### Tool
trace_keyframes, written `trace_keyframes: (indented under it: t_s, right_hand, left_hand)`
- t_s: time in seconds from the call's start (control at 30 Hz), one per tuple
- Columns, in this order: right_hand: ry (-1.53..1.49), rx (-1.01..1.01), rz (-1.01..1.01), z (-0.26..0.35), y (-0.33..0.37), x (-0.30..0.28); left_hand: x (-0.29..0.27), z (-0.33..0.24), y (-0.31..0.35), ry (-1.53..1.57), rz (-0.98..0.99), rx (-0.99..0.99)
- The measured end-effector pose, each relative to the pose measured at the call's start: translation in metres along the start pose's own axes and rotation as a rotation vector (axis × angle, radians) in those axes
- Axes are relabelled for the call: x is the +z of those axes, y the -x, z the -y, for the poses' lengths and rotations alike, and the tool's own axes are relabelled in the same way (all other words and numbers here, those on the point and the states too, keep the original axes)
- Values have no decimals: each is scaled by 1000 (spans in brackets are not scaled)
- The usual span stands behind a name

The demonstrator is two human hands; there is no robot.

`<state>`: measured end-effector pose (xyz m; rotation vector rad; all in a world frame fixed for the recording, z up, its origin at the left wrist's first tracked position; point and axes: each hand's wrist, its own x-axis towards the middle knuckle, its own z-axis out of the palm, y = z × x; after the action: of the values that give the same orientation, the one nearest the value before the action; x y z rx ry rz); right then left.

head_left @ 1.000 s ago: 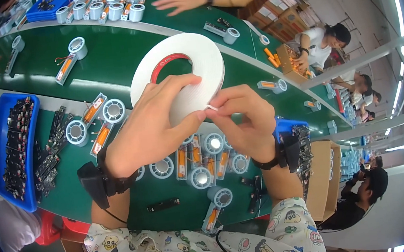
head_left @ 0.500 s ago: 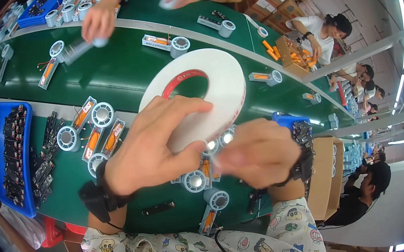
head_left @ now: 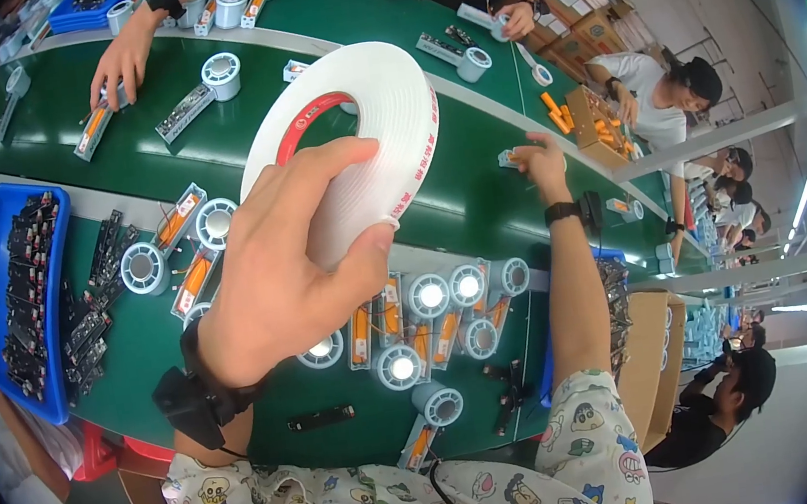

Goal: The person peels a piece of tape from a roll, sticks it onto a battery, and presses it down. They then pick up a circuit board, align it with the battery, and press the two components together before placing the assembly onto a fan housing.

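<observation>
My left hand [head_left: 288, 256] grips a big roll of white tape [head_left: 397, 117] with a red inner core, held up over the bench. My right hand [head_left: 545, 169] reaches out to the green belt, its fingers closed round a light-blue handheld fan [head_left: 506, 159]; most of that fan is hidden behind the hand. Below the roll, several opened fans [head_left: 429, 294] with orange batteries stand close together on the bench. More opened fans [head_left: 144, 269] lie left of my left wrist. A single fan [head_left: 437, 404] rests near my lap, beside a black circuit board [head_left: 321, 417].
A blue tray [head_left: 55, 325] of circuit boards stands at left, loose boards [head_left: 96, 330] beside it. Another blue tray [head_left: 616, 296] and a cardboard box [head_left: 650, 358] are at right. Across the belt, a co-worker's hand [head_left: 124, 65] touches a fan; another person's hand [head_left: 518, 18] holds one.
My right hand has left the tape roll and stretched forward and right to a fan on the belt. The roll in my left hand has shifted up and left. A co-worker has set down a fan.
</observation>
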<state>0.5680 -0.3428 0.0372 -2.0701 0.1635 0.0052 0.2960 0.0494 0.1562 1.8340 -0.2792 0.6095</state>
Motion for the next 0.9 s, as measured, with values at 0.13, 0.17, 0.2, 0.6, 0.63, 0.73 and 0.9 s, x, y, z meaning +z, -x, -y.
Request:
trace_keyframes:
  t_s: [0.13,0.17,0.2,0.6,0.63,0.73,0.9]
  right_hand:
    - [123,-102,9,-17,-24,0]
    - [100,-89,8,-19,-24,1]
    - [77,-75,9,-19,-22,3]
    - [540,-50,34,14,-20,26]
    - [626,-57,32,15,-25,28]
    - [780,-188,-27,13,-36,33]
    - [847,-133,24,19,-45,22]
  left_hand:
    - [1,2,-3,-79,-9,87]
    - [2,2,-4,-81,-9,85]
    - [3,3,-5,-127,-10,105]
    - [3,2,-3,-234,27,124]
    - [1,1,-2,-236,48,97]
    - [-1,0,-2,-225,61,77]
    - [-8,-1,-1,-143,41,20]
